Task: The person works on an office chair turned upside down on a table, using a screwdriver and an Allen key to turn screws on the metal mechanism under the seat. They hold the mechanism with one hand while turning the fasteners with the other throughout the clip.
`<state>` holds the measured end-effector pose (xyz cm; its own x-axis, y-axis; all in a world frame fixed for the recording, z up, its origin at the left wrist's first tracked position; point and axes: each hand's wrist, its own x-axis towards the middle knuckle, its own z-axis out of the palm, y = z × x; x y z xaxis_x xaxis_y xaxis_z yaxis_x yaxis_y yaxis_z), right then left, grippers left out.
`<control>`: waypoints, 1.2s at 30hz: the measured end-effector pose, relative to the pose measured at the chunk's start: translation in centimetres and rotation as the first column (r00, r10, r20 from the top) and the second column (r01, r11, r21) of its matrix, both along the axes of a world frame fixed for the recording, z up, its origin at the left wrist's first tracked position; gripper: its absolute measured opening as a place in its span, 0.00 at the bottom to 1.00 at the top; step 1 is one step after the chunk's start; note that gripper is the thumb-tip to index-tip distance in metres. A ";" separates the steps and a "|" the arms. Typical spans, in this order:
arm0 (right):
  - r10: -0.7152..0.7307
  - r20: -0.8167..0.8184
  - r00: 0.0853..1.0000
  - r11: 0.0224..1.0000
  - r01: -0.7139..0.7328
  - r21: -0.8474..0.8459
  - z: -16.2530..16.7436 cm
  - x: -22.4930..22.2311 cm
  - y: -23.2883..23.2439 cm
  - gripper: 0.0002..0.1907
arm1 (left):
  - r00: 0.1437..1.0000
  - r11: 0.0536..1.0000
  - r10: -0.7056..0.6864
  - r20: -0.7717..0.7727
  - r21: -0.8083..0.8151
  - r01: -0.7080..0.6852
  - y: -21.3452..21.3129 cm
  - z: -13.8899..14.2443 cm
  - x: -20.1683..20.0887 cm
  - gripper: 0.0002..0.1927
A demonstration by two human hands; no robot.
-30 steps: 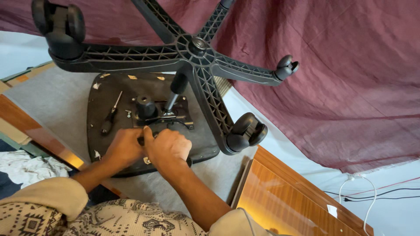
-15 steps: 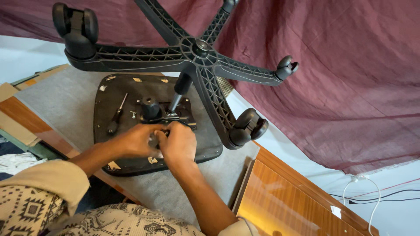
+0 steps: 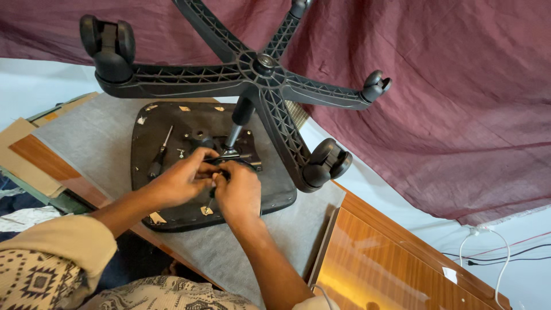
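One big maroon cloth hangs behind everything and fills the top and right of my view. Below it the table shows a glossy brown wooden top, with a grey mat spread over its left part. An upturned office chair stands on that mat: its black five-arm wheel base sticks up toward me, with casters at the arm ends, one large at upper left and one near my hands at right. The base's metal post runs down to the black seat underside, which lies flat on the mat with scraps of tan tape along its edges.

Both my hands meet at the metal bracket where the post joins the seat. My left hand has its fingers curled narrow and pinched on a small part at the bracket. My right hand is closed around something thin just beside it; I cannot tell exactly what. The two hands touch each other.

A screwdriver lies on the seat underside just left of my left hand, untouched. A white cable trails at far right.
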<state>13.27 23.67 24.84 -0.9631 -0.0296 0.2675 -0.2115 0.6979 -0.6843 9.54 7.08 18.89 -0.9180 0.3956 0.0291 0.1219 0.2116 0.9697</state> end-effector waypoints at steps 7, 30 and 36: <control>-0.160 0.231 0.960 0.968 0.107 0.225 2.2 0.7 -1.8 0.18 | 0.948 0.996 0.060 -0.314 -0.041 -0.077 1.2 1.6 1.6 0.38; -0.141 0.073 0.987 0.989 0.138 0.053 -0.2 0.1 -1.1 0.19 | 0.992 0.996 0.076 -0.106 -0.031 -0.080 0.5 1.2 0.7 0.38; -0.088 -0.029 0.996 0.996 0.088 0.015 -1.6 0.3 -0.8 0.15 | 0.987 0.995 -0.102 -0.123 0.008 0.104 0.5 0.6 0.0 0.47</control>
<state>13.60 22.89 23.26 -0.9543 0.0505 0.2944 -0.1676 0.7255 -0.6676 9.58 7.54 19.53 -0.8616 0.4864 0.1448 0.2600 0.1780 0.9490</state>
